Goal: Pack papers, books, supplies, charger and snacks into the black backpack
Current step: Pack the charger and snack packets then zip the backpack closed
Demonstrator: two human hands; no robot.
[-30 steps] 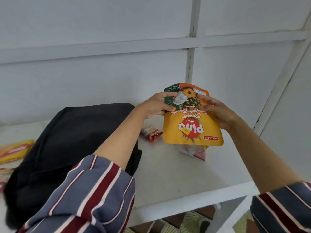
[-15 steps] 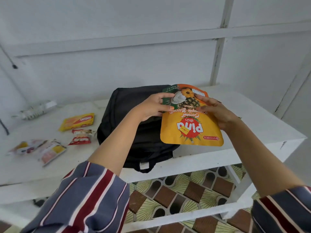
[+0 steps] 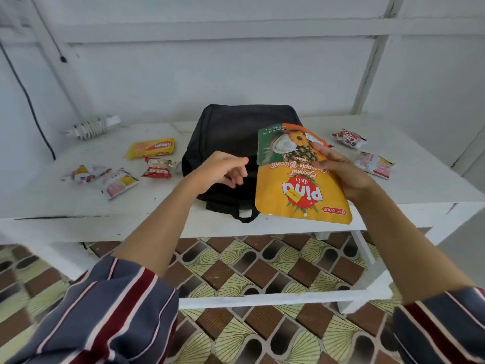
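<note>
1. Head view: your right hand (image 3: 341,174) is gripping the biscuit pouch (image 3: 296,185) by its right side, with the thumb lying across the front. The pouch is hanging upside down to you, in front of the black backpack (image 3: 244,132) and the near table edge.
2. The pouch is showing "Pina", "Coconut Pineapple Biscuits" and "VFOODS", all inverted.
3. Your left hand (image 3: 220,172) is hovering over the backpack just left of the pouch, fingers loosely curled and holding nothing.
4. The backpack is lying flat at the middle of the white table (image 3: 420,185), its carry loop reaching the near edge.
5. To its left, a yellow packet (image 3: 151,147) is showing "nabati". A red packet (image 3: 157,168) is lying just beside it, with writing too blurred to read.
6. A coiled white cable (image 3: 91,126) is lying at the back left.
7. Two small packets (image 3: 349,137) are lying on the right.
</note>
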